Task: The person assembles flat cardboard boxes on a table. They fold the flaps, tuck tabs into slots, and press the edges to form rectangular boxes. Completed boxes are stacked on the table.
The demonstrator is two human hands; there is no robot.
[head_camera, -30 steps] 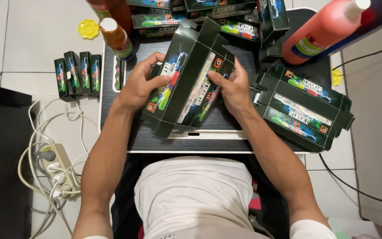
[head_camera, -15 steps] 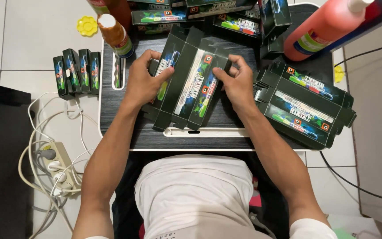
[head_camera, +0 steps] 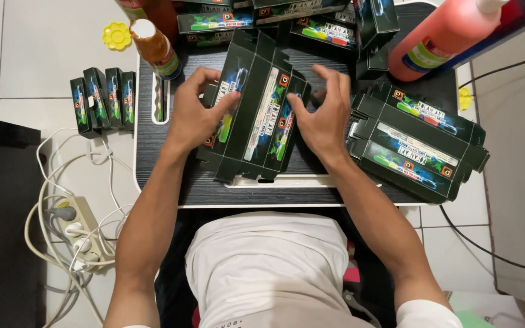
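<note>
Flattening a dark carton [head_camera: 256, 115] on the table [head_camera: 153, 176], both hands on it.

Item: unfolded carton blank, dark green with a coloured print, lying mid-table, tilted, flaps open at both ends. Since a second ago it has gone from half-raised and boxy to lying lower and flatter against the table. Left hand [head_camera: 192, 115]: pressed on the carton's left panel, grip narrow, thumb over the edge. Right hand [head_camera: 323, 118]: on the right panel, fingers spread wide, more resting than pinching. Judged: the blank looks seated for its next fold. Nearby: stack of like cartons [head_camera: 417, 146] just right; four small boxes [head_camera: 101, 100] upright on the floor at left; orange bottle [head_camera: 156, 48] and red bottle [head_camera: 451, 33] at the far edge; power strip [head_camera: 83, 234] with white cables lower left.
</note>
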